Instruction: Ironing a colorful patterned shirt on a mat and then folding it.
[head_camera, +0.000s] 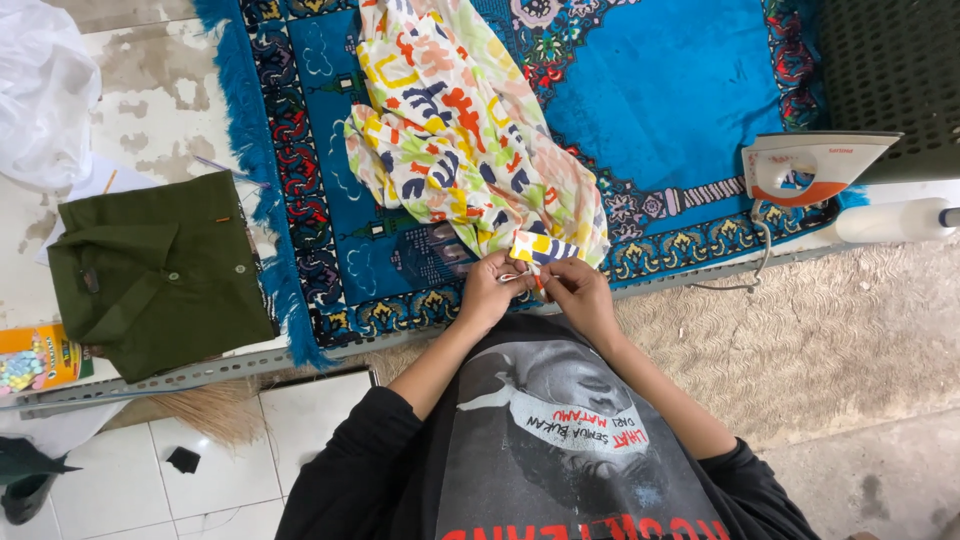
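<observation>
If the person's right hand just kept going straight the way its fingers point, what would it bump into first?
The right hand points up and leftward, so it would probably meet the left hand almost at once, since both pinch the corner of the patterned cloth. Depth is hard to judge.

The patterned cloth (455, 130) ran off the top edge. What the left hand (490, 290) and right hand (580, 293) pinched at its corner was too small to tell. The white plastic bag (40, 90) and the dark crate (890, 80) were cut off by the frame.

White tiled floor (225, 470), worn beige mat (830, 340), daylight.
</observation>
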